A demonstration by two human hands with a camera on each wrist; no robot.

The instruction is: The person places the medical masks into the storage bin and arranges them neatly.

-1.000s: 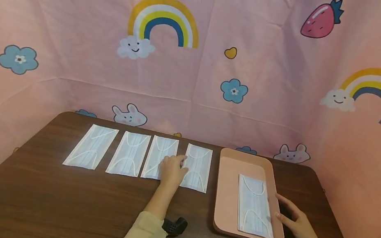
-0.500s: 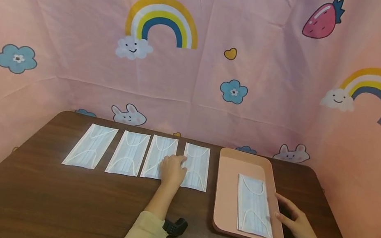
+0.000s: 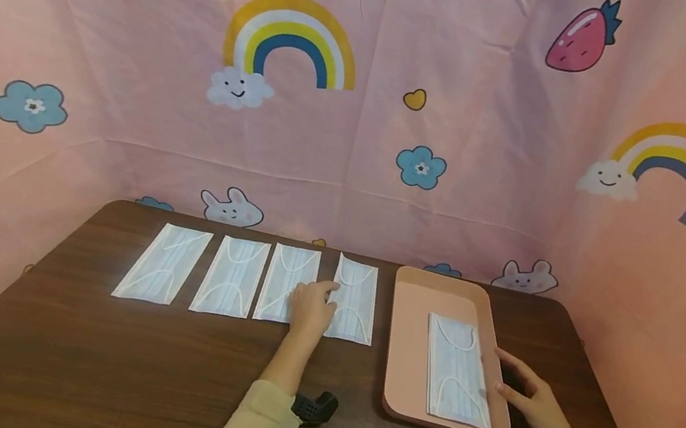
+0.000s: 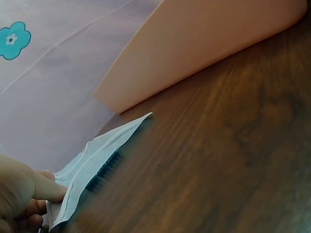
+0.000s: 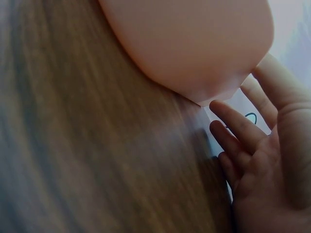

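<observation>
My left hand (image 3: 311, 308) pinches the left edge of the rightmost face mask (image 3: 357, 306) in the row on the table. In the left wrist view the thumb lies on this mask (image 4: 99, 155), whose edge is raised from the wood. My right hand (image 3: 537, 409) holds the right rim of the pink tray (image 3: 408, 374), thumb over the rim. From the right wrist, the other fingers of that hand (image 5: 272, 165) show loosely spread beside the tray's outer wall (image 5: 194, 43). Inside the tray, on its right side, lies a stack of masks (image 3: 461, 371).
To the left of the pinched mask lie a third mask (image 3: 289, 276), another mask (image 3: 230, 277) and a leftmost mask (image 3: 163, 264), all flat with ear loops up. A printed pink cloth (image 3: 356, 134) stands behind and beside the brown table (image 3: 109, 371).
The upper left corner of the rightmost mask has risen a little at my left hand's fingers. My right hand and the tray have stayed in place.
</observation>
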